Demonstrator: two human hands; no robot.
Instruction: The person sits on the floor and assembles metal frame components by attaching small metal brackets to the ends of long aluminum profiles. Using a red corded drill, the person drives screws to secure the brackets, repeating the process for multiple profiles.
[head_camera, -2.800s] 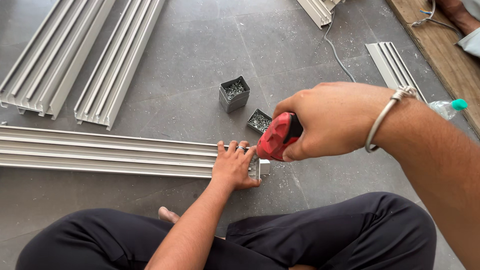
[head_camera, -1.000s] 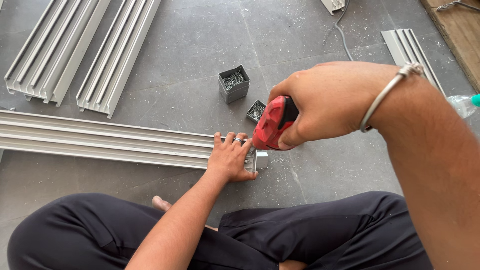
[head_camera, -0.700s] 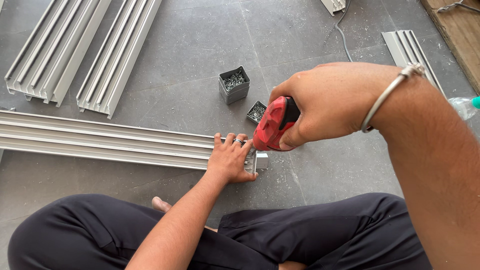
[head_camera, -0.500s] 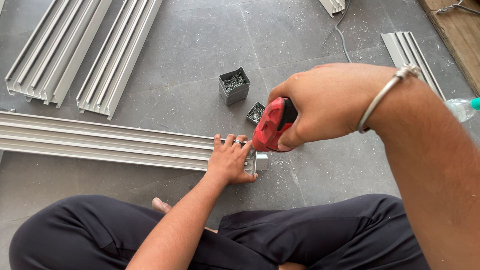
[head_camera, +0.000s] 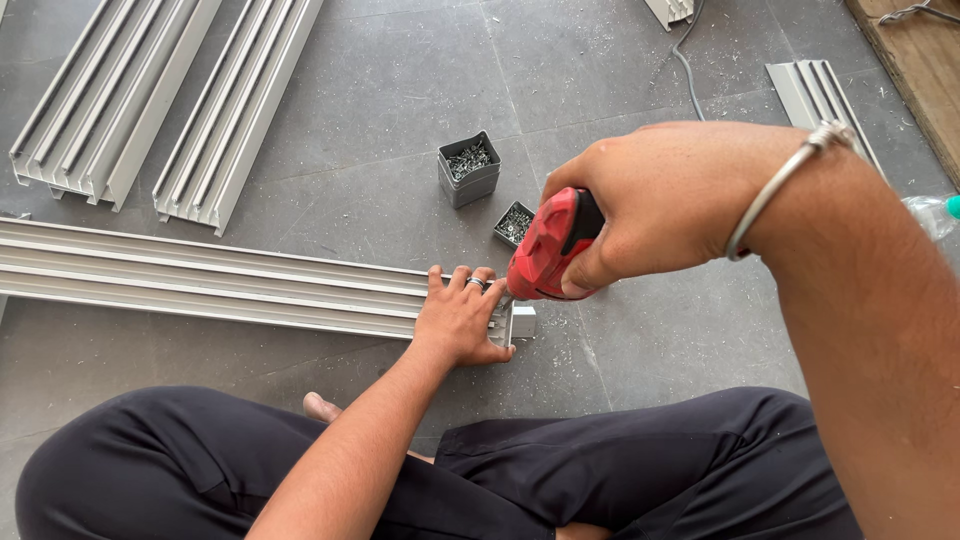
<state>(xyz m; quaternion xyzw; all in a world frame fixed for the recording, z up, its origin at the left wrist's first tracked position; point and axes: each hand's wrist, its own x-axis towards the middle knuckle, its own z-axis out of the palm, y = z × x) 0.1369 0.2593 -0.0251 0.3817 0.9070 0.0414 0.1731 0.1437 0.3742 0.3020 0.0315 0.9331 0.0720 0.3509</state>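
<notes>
Head view: right hand (head_camera: 665, 205) grips the red drill (head_camera: 548, 245) tight, left hand (head_camera: 462, 320) lies flat on the long metal rail (head_camera: 210, 285) on the floor; nothing has moved

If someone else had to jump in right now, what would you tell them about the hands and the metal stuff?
Left hand: flat on the right end of the long aluminium track, pinning it to the floor.
Right hand: closed grip on the red power driver, tip down at that track end.
Two small screw boxes stand just beyond.
Spare tracks lie top left.
Whether a screw is seated cannot be seen.
</notes>
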